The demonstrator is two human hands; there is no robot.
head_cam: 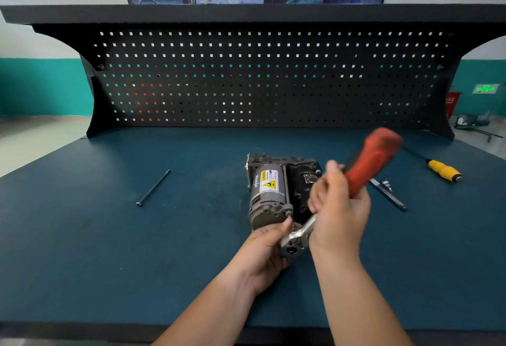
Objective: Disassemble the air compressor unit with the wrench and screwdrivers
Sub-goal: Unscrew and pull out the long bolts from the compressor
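The air compressor unit [275,189] lies on its side in the middle of the bench [109,250], one end toward the person. The right hand [339,209] grips the wrench [367,165] low on its blurred red handle, with the steel head down by the unit's near corner. The left hand [264,250] curls beside that head, thumb tip at a bolt [288,213] standing proud of the end plate. I cannot tell whether it pinches the bolt or steadies the head. The head looks to be off the bolt, so a hasty swing could slip and nip the thumb. Nothing clamps the unit, so torque may skid it toward the 1 long bolt [153,188] lying loose at left.
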